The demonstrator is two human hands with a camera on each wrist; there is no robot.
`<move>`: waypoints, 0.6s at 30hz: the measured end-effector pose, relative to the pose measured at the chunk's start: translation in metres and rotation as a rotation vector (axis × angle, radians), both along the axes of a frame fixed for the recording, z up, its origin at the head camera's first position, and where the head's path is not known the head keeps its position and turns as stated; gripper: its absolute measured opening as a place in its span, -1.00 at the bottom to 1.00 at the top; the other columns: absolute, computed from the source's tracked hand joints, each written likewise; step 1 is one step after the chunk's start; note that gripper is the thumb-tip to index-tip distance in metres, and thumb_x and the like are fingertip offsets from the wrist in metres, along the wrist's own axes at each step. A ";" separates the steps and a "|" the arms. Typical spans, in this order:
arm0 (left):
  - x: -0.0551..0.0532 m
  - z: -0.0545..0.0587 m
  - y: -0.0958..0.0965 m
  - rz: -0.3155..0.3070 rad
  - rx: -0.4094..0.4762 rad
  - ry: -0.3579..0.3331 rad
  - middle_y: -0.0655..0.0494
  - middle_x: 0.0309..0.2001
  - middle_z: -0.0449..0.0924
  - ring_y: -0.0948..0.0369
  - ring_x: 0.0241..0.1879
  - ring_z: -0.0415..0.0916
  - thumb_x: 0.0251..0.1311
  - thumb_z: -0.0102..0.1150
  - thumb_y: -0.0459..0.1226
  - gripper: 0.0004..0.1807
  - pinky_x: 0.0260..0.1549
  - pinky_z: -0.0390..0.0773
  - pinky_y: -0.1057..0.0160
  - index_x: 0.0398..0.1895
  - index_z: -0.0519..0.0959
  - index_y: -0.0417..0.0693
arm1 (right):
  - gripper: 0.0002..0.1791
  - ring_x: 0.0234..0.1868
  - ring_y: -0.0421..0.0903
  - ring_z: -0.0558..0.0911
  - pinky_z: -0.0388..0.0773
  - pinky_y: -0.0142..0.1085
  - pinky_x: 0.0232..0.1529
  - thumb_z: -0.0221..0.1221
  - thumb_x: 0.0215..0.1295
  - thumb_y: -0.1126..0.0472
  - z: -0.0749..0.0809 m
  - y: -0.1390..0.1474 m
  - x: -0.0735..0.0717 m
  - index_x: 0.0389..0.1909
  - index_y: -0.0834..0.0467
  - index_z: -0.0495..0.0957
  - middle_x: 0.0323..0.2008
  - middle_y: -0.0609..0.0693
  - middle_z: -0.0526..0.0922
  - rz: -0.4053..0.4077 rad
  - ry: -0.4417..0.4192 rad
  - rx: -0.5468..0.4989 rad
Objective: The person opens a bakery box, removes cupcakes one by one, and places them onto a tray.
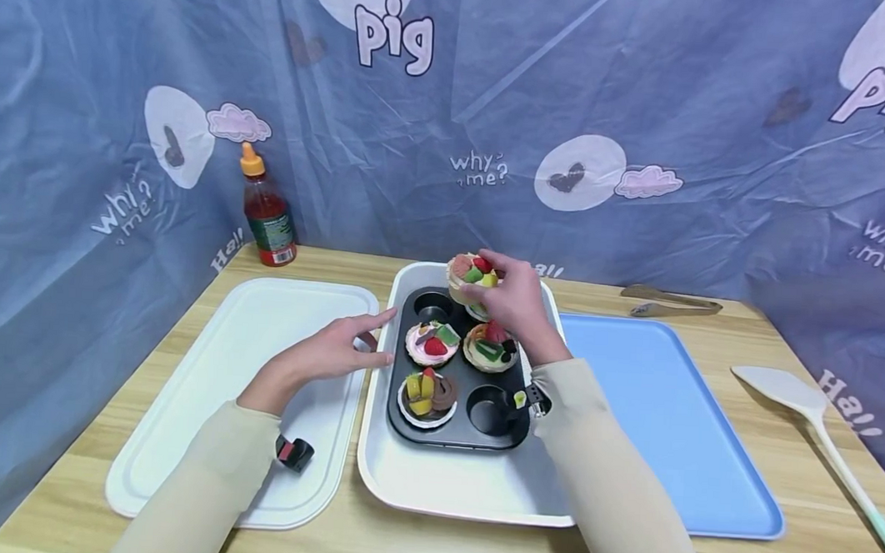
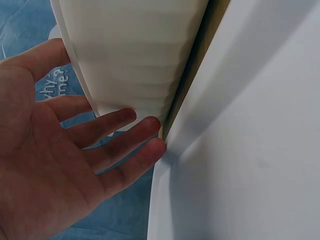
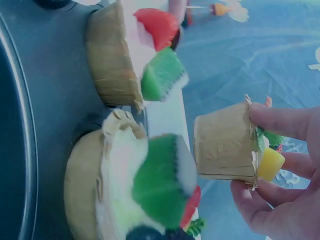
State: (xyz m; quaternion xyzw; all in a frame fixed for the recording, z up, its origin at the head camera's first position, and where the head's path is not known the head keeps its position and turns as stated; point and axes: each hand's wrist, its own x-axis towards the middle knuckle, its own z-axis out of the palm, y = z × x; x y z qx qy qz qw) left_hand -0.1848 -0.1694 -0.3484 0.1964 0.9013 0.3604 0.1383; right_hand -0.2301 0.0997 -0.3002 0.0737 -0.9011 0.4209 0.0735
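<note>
My right hand [image 1: 515, 297] pinches a fruit-topped cupcake [image 3: 225, 142] by the rim of its brown paper cup, over the far end of a dark muffin tin [image 1: 467, 382]. Beneath it, another cupcake is mostly hidden in the head view. Further cupcakes sit in the tin: one with a strawberry and green fruit [image 1: 433, 345], one with dark and green fruit [image 1: 490, 348], and a chocolate one with yellow pieces [image 1: 427, 398]. The tin lies in a white bin [image 1: 469, 487]. My left hand [image 1: 326, 350] has its fingers extended at the bin's left wall.
On the left lies a white tray [image 1: 251, 342], on the right a blue tray [image 1: 667, 439]. A red sauce bottle [image 1: 269, 217] stands at the back left. Tongs [image 1: 670, 303] are at the back right, and a long-handled spatula [image 1: 839, 448] along the right side. A printed blue cloth [image 1: 431, 209] hangs behind.
</note>
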 end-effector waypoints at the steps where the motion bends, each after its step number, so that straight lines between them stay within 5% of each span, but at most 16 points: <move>1: 0.000 0.000 0.000 -0.001 -0.001 0.001 -0.18 0.40 0.40 0.04 0.09 0.54 0.32 0.26 -0.09 -0.17 0.00 0.54 0.06 0.59 0.14 -0.02 | -0.30 0.20 0.11 0.58 0.62 -0.10 0.07 0.43 0.17 0.18 0.001 0.003 0.001 0.36 0.14 0.49 0.25 0.13 0.61 -0.003 0.004 -0.007; 18: 0.001 -0.001 -0.001 -0.018 0.022 0.013 -0.20 0.41 0.37 0.06 0.04 0.54 0.32 0.27 -0.12 -0.17 -0.05 0.55 0.11 0.58 0.16 -0.07 | -0.30 0.25 0.16 0.55 0.57 -0.04 0.18 0.42 0.15 0.26 -0.003 0.033 0.019 0.36 0.17 0.49 0.28 0.18 0.58 -0.029 -0.018 -0.136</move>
